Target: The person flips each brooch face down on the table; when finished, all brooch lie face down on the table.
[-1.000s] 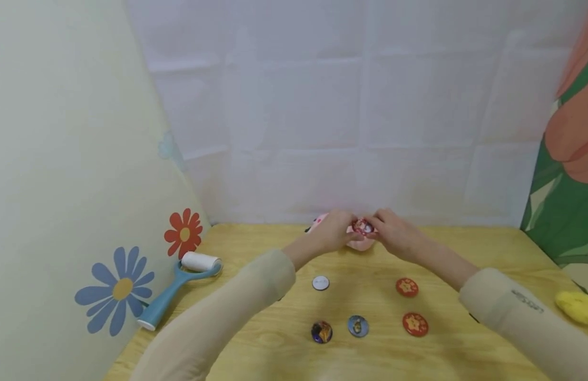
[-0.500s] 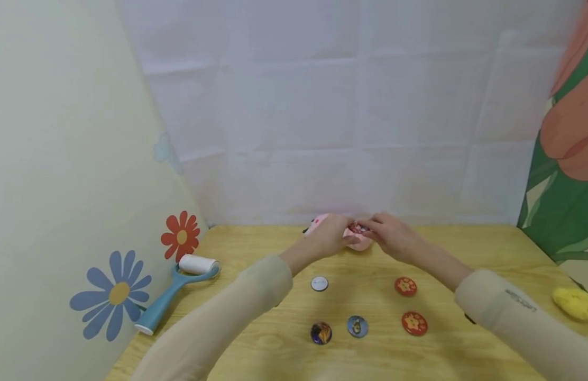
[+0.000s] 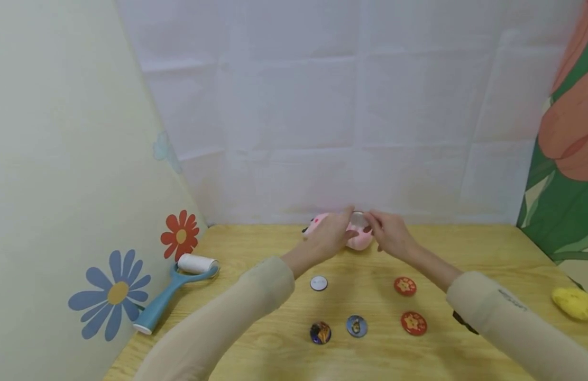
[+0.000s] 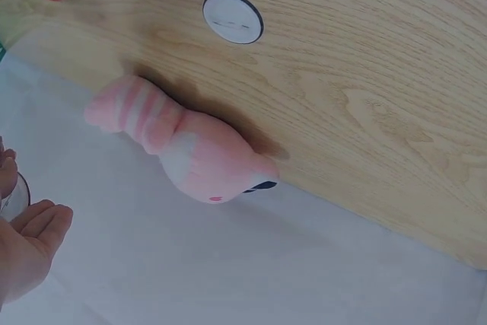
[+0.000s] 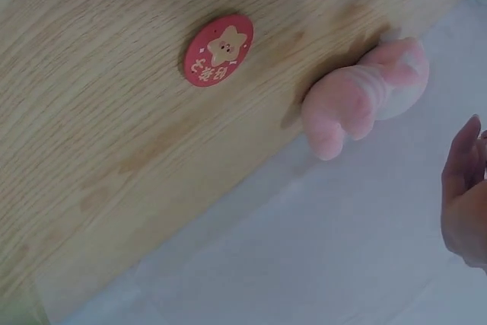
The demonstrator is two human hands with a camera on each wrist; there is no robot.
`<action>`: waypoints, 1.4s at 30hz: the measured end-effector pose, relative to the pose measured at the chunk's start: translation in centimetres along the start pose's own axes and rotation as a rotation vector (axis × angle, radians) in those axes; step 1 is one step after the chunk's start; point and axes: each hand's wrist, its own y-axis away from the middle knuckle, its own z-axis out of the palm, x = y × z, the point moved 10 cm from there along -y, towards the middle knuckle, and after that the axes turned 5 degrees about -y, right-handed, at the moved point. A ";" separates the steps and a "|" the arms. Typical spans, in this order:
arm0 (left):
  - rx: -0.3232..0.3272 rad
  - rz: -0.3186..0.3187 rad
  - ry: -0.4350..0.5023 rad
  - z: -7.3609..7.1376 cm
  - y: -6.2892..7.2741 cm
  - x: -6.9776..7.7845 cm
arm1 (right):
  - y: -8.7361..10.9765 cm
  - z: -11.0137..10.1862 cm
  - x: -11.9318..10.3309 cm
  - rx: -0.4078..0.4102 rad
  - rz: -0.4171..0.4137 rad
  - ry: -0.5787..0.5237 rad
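Over the far part of the table, both hands hold a round badge between them, its silvery back (image 3: 358, 218) facing the head camera. My left hand (image 3: 329, 234) has thumb and fingers at the badge's left edge, while my right hand (image 3: 393, 233) pinches its right edge. In the left wrist view the badge's rim (image 4: 18, 197) shows beside the left hand (image 4: 30, 249). Just behind and below the hands lies a pink plush toy (image 3: 360, 242) with a striped middle (image 4: 144, 112), on its side by the white cloth. The left hand partly covers it in the head view.
On the wooden table lie a white badge (image 3: 319, 283), a dark picture badge (image 3: 320, 333), a blue badge (image 3: 357, 326) and two red star badges (image 3: 405, 286). A blue-handled lint roller (image 3: 156, 307) leans at the left. A yellow fuzzy thing (image 3: 576, 304) lies far right.
The badge has turned over between the hands: its red patterned face showed before, its silvery back shows now. The plush toy and the badges on the table stay put.
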 end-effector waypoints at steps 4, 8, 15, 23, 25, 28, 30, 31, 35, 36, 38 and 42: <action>0.040 0.074 -0.023 -0.3 0.2 0.7 | 0.0 0.1 0.3 0.011 0.065 -0.068; 0.059 0.100 -0.047 -0.3 0.5 0.9 | 0.0 0.4 0.7 0.005 0.133 -0.129; 0.072 0.106 -0.084 -0.5 0.7 0.9 | 0.1 0.8 1.6 -0.030 0.237 -0.183; -0.026 0.097 -0.128 0.6 1.0 0.6 | 0.5 1.3 1.7 -0.142 0.205 -0.126; -0.031 0.104 -0.140 0.6 1.0 0.6 | 0.4 1.1 1.4 -0.147 0.158 -0.091; -0.047 0.100 -0.136 0.5 1.1 0.6 | 0.2 1.0 0.1 -0.155 -0.024 0.025; -0.058 0.107 -0.133 0.5 1.3 0.5 | 0.3 1.2 -1.0 -0.165 -0.178 0.102; -0.063 0.115 -0.135 0.5 1.3 0.5 | 0.5 1.3 -1.5 -0.177 -0.245 0.129; -0.086 0.144 -0.141 0.5 1.5 0.3 | 1.2 2.0 -2.3 -0.260 -0.367 0.153; -0.089 0.152 -0.138 0.5 1.5 0.3 | 1.2 2.1 -2.3 -0.274 -0.368 0.150; -0.097 0.161 -0.132 0.6 1.5 0.3 | 1.3 2.3 -2.3 -0.289 -0.362 0.159; -0.099 0.170 -0.116 0.7 1.6 0.2 | 1.2 2.5 -2.1 -0.282 -0.335 0.195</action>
